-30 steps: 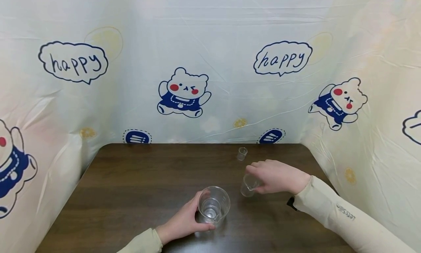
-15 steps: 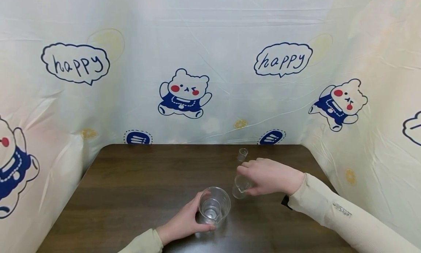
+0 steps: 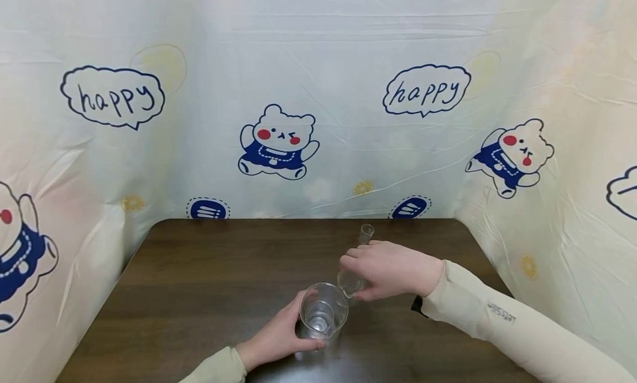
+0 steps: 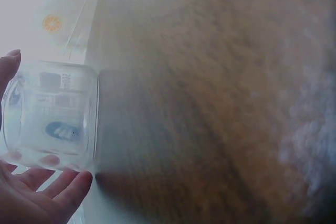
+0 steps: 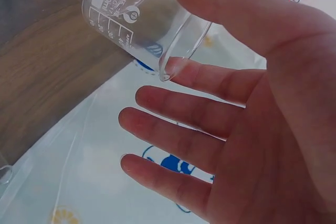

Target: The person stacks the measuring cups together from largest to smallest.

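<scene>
On the table, my left hand [image 3: 278, 334] grips the side of a large clear glass beaker [image 3: 323, 308], thumb in front and fingers behind. The left wrist view shows faint printed marks on this large beaker [image 4: 60, 103]. My right hand [image 3: 393, 268] pinches a smaller beaker [image 3: 350, 283] near its rim, just beyond and to the right of the large one. Thumb and index finger hold this smaller beaker [image 5: 113, 24] in the right wrist view, while the other fingers stretch out free. White graduation lines show on its wall. Whether its base touches the table I cannot tell.
A tiny glass beaker [image 3: 366, 232] stands near the back edge of the dark wooden table [image 3: 224, 261], behind my right hand. A pale printed curtain [image 3: 348, 140] hangs behind the table and along both sides.
My right hand has moved left with the smaller beaker, bringing it close to the large beaker's rim. My left hand and the large beaker have kept their place.
</scene>
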### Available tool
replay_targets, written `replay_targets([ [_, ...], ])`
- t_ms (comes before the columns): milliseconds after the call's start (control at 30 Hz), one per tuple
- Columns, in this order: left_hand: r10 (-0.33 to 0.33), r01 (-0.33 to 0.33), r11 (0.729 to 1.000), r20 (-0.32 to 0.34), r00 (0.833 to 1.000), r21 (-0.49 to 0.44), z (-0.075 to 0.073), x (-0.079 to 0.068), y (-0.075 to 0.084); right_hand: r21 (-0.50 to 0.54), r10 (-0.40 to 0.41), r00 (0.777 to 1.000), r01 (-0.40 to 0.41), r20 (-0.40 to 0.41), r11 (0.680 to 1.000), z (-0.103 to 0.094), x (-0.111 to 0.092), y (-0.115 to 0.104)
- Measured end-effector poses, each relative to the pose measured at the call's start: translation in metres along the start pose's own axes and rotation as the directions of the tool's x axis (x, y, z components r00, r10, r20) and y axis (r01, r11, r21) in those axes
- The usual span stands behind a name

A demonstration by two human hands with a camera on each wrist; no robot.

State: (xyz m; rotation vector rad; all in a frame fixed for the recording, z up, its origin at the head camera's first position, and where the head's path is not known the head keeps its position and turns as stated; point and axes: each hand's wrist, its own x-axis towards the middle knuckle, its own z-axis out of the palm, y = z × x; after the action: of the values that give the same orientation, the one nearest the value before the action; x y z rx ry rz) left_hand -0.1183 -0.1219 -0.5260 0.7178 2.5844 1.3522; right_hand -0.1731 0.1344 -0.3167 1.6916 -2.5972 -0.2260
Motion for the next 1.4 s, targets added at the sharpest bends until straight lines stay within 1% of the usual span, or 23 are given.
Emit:
replay_targets([
  [433,-0.001,0.001,1.000,0.011,1.000,-0.011,-0.002,-0.001,0.001,-0.023,-0.055,0.998,0.056,0.012,0.998,0.008,0.017,-0.009],
  [633,0.020,-0.020,1.000,0.006,1.000,-0.022,-0.002,0.000,0.000,-0.036,-0.082,0.996,0.083,0.023,0.996,0.014,0.025,-0.013],
  [800,0.021,-0.021,0.999,0.020,1.000,-0.031,-0.002,0.000,-0.002,-0.079,-0.110,0.994,0.111,0.013,0.991,0.020,0.031,-0.017],
  [900,0.018,-0.017,0.999,0.028,0.999,-0.033,-0.002,0.000,-0.002,-0.096,-0.112,0.994,0.114,0.018,0.989,0.024,0.033,-0.019],
  [1033,0.017,-0.016,0.999,0.027,1.000,-0.028,-0.002,0.000,-0.002,-0.097,-0.111,0.994,0.112,0.023,0.989,0.029,0.036,-0.020],
  [1200,0.015,-0.014,1.000,0.031,0.999,-0.028,-0.002,-0.001,-0.002,-0.094,-0.135,0.991,0.135,0.009,0.986,0.037,0.038,-0.021],
  [1400,0.015,-0.014,1.000,0.024,1.000,-0.026,-0.002,-0.001,-0.002,-0.075,-0.140,0.990,0.142,0.024,0.987,0.044,0.042,-0.020],
])
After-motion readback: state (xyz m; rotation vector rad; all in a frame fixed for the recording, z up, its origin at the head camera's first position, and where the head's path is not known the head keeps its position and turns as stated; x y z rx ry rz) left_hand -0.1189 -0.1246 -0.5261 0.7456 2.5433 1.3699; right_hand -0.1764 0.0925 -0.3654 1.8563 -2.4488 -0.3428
